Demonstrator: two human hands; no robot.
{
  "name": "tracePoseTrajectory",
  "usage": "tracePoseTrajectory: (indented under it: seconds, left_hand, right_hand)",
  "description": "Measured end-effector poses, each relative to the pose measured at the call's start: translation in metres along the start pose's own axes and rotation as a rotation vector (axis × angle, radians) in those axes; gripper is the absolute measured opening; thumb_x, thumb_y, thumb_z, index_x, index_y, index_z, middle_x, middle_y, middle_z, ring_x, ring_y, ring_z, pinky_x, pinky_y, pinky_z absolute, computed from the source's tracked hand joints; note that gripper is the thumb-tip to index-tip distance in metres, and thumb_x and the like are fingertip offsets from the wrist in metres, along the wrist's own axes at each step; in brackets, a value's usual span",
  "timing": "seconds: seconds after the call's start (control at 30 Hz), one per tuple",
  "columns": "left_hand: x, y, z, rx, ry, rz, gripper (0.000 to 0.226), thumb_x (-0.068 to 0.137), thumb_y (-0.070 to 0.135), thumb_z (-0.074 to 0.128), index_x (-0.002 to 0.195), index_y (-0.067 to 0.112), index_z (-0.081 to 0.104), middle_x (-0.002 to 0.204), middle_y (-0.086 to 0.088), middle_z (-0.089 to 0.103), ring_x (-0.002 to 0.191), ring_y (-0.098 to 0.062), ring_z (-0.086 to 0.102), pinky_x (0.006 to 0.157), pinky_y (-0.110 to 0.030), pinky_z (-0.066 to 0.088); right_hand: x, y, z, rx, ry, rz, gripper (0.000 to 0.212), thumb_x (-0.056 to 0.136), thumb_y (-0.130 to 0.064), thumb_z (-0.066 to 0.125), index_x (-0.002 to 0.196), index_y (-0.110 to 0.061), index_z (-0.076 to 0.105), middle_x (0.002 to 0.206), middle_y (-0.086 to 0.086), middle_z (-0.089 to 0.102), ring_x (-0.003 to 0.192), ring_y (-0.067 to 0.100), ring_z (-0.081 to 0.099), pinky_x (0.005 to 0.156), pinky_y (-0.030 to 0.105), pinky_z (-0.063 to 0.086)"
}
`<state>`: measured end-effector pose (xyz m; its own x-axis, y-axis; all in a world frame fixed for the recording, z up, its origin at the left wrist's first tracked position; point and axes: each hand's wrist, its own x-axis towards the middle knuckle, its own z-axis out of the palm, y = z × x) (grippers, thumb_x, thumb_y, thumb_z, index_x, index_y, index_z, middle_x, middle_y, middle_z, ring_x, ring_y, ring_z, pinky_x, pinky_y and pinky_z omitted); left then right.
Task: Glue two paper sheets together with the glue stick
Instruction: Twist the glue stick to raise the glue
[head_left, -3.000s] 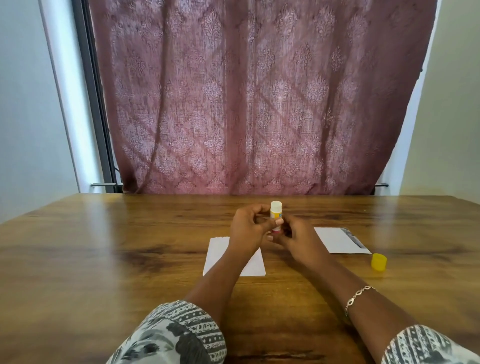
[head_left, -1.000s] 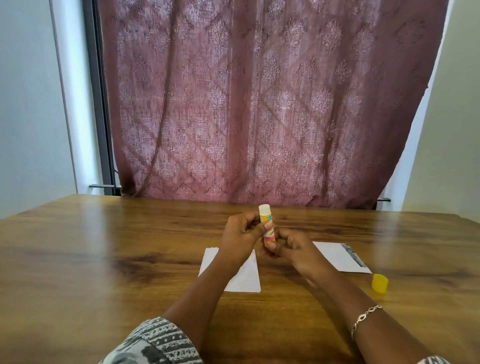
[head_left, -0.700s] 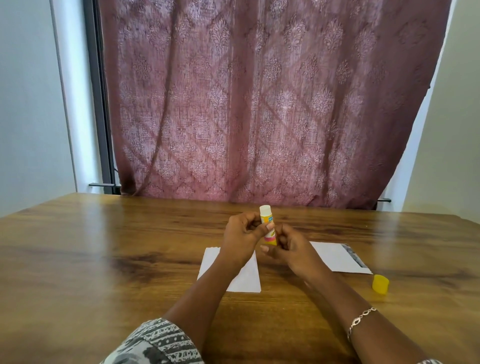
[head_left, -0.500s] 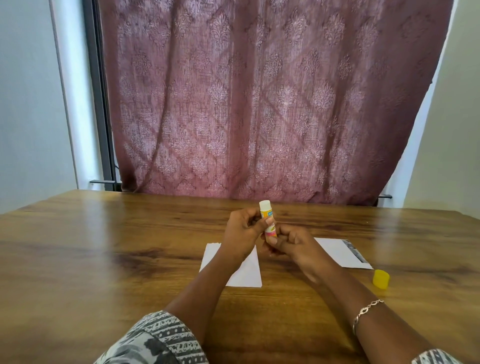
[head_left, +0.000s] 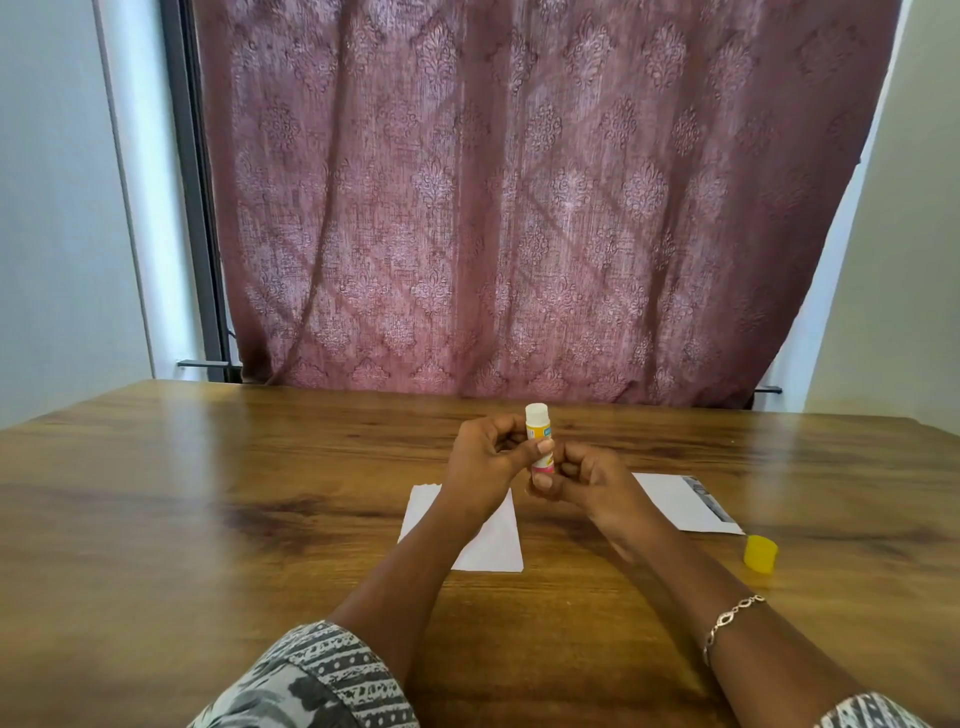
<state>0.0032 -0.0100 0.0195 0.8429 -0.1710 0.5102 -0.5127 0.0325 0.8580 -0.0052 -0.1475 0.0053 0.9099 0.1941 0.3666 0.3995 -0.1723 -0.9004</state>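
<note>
Both hands hold the uncapped glue stick (head_left: 538, 427) upright above the table. My left hand (head_left: 485, 460) pinches its yellow barrel with thumb and fingers. My right hand (head_left: 582, 483) grips its lower end from the right. The white glue tip points up. A white paper sheet (head_left: 493, 543) lies flat under my left wrist, partly hidden by it. A second white sheet (head_left: 680, 501) with a dark printed strip on its right edge lies to the right of my right hand. The yellow cap (head_left: 760, 554) stands on the table at the right, apart from both sheets.
The wooden table (head_left: 208, 519) reaches back to a maroon patterned curtain (head_left: 519, 208) that hangs along its far edge. A bracelet (head_left: 730, 618) sits on my right wrist.
The hands keep the glue stick in much the same grip; my right fingers shift slightly at its base. The view has moved a little.
</note>
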Motion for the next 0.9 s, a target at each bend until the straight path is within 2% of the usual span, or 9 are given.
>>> tracePoseTrajectory:
  seconds: [0.1, 0.17, 0.27, 0.33, 0.4, 0.53, 0.73, 0.83, 0.9]
  left_hand:
    - [-0.0008, 0.0010, -0.0012, -0.001, 0.015, -0.008, 0.010, 0.075, 0.004, 0.069, 0.083, 0.008, 0.067, 0.073, -0.004, 0.065, 0.071, -0.015, 0.061, 0.072, -0.030, 0.052]
    - [-0.0013, 0.0025, -0.0010, -0.014, 0.036, -0.019, 0.013, 0.073, 0.003, 0.071, 0.079, 0.013, 0.066, 0.074, -0.005, 0.065, 0.073, -0.019, 0.061, 0.074, -0.034, 0.053]
    - [-0.0024, 0.0041, 0.0008, -0.019, 0.032, -0.010, 0.018, 0.071, 0.001, 0.072, 0.075, 0.016, 0.063, 0.073, -0.004, 0.064, 0.070, -0.013, 0.062, 0.069, -0.025, 0.052]
    - [-0.0039, 0.0054, 0.0024, -0.020, 0.018, 0.001, 0.018, 0.071, 0.000, 0.072, 0.074, 0.016, 0.064, 0.071, -0.002, 0.065, 0.064, -0.005, 0.063, 0.065, -0.017, 0.053]
    - [-0.0039, 0.0055, 0.0026, -0.035, 0.012, -0.001, 0.017, 0.071, 0.000, 0.071, 0.075, 0.015, 0.064, 0.071, -0.002, 0.065, 0.064, -0.005, 0.063, 0.065, -0.020, 0.054]
    - [-0.0023, 0.0047, -0.0003, -0.030, -0.005, 0.010, 0.015, 0.074, 0.002, 0.069, 0.078, 0.016, 0.066, 0.073, -0.003, 0.066, 0.067, -0.009, 0.062, 0.066, -0.023, 0.053]
    - [-0.0035, 0.0051, 0.0002, -0.037, 0.038, 0.026, 0.018, 0.067, -0.001, 0.074, 0.071, 0.014, 0.064, 0.068, 0.000, 0.064, 0.063, -0.007, 0.062, 0.062, -0.020, 0.053]
    - [-0.0044, 0.0055, 0.0007, -0.039, 0.032, 0.023, 0.019, 0.066, -0.001, 0.075, 0.069, 0.013, 0.062, 0.066, 0.001, 0.063, 0.059, -0.001, 0.061, 0.059, -0.016, 0.052]
    - [-0.0044, 0.0048, 0.0011, -0.026, 0.039, 0.025, 0.020, 0.066, 0.000, 0.076, 0.068, 0.013, 0.061, 0.066, 0.001, 0.063, 0.060, -0.002, 0.060, 0.060, -0.017, 0.052]
  right_hand:
    - [-0.0006, 0.0012, 0.0006, -0.032, -0.021, 0.017, 0.015, 0.082, -0.011, 0.062, 0.090, -0.023, 0.065, 0.085, -0.002, 0.070, 0.086, 0.014, 0.066, 0.077, 0.022, 0.051]
    - [-0.0001, 0.0030, 0.0027, -0.057, -0.013, 0.024, 0.021, 0.077, -0.016, 0.069, 0.095, -0.024, 0.063, 0.096, 0.008, 0.070, 0.095, 0.024, 0.065, 0.086, 0.035, 0.053]
    - [0.0004, 0.0047, 0.0044, -0.094, 0.006, 0.023, 0.034, 0.071, -0.018, 0.074, 0.102, -0.018, 0.061, 0.102, 0.014, 0.068, 0.099, 0.031, 0.063, 0.092, 0.046, 0.050]
    - [0.0009, 0.0048, 0.0038, -0.116, 0.037, 0.014, 0.031, 0.072, -0.015, 0.073, 0.102, -0.014, 0.061, 0.100, 0.011, 0.069, 0.097, 0.028, 0.063, 0.091, 0.045, 0.050]
    - [0.0014, 0.0037, 0.0027, -0.124, 0.044, 0.001, 0.026, 0.074, -0.011, 0.071, 0.099, -0.016, 0.064, 0.099, 0.008, 0.070, 0.097, 0.024, 0.064, 0.090, 0.040, 0.051]
    - [-0.0015, -0.0011, 0.0009, -0.047, -0.004, 0.012, 0.019, 0.080, -0.007, 0.064, 0.093, -0.020, 0.067, 0.092, -0.003, 0.072, 0.094, 0.013, 0.067, 0.075, 0.016, 0.052]
    - [-0.0044, 0.0008, 0.0029, -0.075, 0.022, -0.020, 0.028, 0.074, -0.010, 0.070, 0.093, -0.028, 0.060, 0.096, 0.006, 0.070, 0.093, 0.021, 0.065, 0.082, 0.028, 0.051]
    - [-0.0049, 0.0004, 0.0023, -0.136, 0.053, -0.032, 0.027, 0.074, -0.011, 0.071, 0.090, -0.027, 0.058, 0.082, -0.005, 0.065, 0.079, 0.009, 0.062, 0.069, 0.015, 0.049]
    - [-0.0052, 0.0003, 0.0026, -0.168, 0.056, -0.046, 0.025, 0.075, -0.011, 0.070, 0.093, -0.025, 0.059, 0.079, -0.008, 0.064, 0.078, 0.008, 0.060, 0.068, 0.015, 0.048]
